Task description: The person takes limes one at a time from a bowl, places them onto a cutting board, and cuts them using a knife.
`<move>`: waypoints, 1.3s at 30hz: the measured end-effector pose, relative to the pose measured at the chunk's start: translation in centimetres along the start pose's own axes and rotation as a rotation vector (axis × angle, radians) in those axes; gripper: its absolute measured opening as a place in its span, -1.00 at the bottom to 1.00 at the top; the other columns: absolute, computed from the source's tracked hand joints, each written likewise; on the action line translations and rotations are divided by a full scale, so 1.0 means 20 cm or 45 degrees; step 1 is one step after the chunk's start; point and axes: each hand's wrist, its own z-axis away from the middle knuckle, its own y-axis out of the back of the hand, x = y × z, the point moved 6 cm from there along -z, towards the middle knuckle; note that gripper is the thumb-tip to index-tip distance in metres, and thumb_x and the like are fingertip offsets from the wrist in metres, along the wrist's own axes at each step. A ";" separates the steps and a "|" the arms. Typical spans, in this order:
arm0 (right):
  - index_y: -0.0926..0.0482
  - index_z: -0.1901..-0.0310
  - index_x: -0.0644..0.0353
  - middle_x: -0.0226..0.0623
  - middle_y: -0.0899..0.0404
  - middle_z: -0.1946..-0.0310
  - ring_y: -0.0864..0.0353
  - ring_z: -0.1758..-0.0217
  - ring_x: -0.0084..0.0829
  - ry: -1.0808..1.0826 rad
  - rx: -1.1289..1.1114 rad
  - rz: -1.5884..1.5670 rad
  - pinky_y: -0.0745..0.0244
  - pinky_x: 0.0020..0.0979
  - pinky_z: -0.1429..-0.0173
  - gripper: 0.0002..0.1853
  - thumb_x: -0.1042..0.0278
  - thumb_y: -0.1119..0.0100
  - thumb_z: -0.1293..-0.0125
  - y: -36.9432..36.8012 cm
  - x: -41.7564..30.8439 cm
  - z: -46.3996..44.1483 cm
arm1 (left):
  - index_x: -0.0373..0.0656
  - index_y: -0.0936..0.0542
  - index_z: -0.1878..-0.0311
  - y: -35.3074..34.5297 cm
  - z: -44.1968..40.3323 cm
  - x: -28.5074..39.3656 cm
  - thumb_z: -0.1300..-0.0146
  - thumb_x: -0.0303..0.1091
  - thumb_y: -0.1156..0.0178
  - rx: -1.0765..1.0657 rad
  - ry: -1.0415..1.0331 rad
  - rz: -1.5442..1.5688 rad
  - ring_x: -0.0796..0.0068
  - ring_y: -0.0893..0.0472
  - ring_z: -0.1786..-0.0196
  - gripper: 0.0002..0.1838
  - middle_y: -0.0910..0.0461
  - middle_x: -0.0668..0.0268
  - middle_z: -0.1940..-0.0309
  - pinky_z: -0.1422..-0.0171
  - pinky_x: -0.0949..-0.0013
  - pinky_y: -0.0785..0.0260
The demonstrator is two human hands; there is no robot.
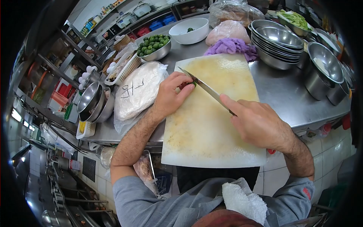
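My right hand (257, 121) grips the handle of a kitchen knife (207, 88), its blade pointing up and to the left across the cutting board (211, 132). At the board's upper left edge, my left hand (172, 92) is closed, with fingertips pinching a small green lime (194, 84). Most of that lime is hidden by the fingers and the blade, which lies right against it. Whether the blade has cut into it, I cannot tell. Beyond the left hand, a metal bowl (162, 55) holds many small green limes (152, 45).
A white bowl (189, 37) with a few limes stands behind the board, near a purple cloth (230, 47). Stacked metal bowls (278, 45) rise at the right. Left of the board lies a plastic-wrapped white bundle (138, 90), with metal bowls (99, 104) beside it.
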 end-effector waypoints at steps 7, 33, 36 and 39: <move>-0.25 -0.37 0.21 0.05 -0.59 0.14 -0.60 0.06 0.06 0.041 0.009 -0.057 -0.49 -0.08 -0.01 -0.42 0.42 -0.10 -0.32 -0.01 0.04 -0.01 | -0.28 -0.65 0.15 -0.01 -0.01 -0.01 -0.21 -0.47 -0.34 0.058 -0.016 -0.006 0.49 -0.64 0.24 -0.84 -0.64 0.26 0.19 0.14 0.47 -0.50; -0.27 -0.21 0.34 0.13 -0.60 0.24 -0.56 0.07 0.18 0.077 0.064 -0.094 -0.44 0.05 0.00 -0.55 0.51 -0.01 -0.29 -0.08 0.00 -0.34 | -0.28 -0.64 0.18 0.00 -0.02 -0.01 -0.21 -0.47 -0.32 0.024 -0.047 0.002 0.48 -0.62 0.26 -0.86 -0.63 0.25 0.21 0.19 0.46 -0.48; -0.25 -0.26 0.36 0.14 -0.60 0.22 -0.58 0.06 0.15 0.087 0.023 -0.083 -0.45 0.03 -0.01 -0.51 0.50 0.00 -0.30 -0.08 -0.01 -0.38 | -0.27 -0.63 0.18 -0.01 -0.02 -0.01 -0.20 -0.48 -0.31 0.045 -0.118 0.011 0.42 -0.64 0.31 -0.86 -0.62 0.24 0.21 0.24 0.42 -0.51; -0.23 -0.32 0.36 0.14 -0.61 0.20 -0.59 0.05 0.12 0.024 -0.060 -0.079 -0.47 0.00 -0.04 -0.47 0.48 0.01 -0.33 -0.06 -0.02 -0.41 | -0.27 -0.63 0.18 -0.01 -0.02 -0.02 -0.20 -0.48 -0.31 0.049 -0.148 0.014 0.42 -0.64 0.30 -0.86 -0.62 0.24 0.21 0.24 0.42 -0.51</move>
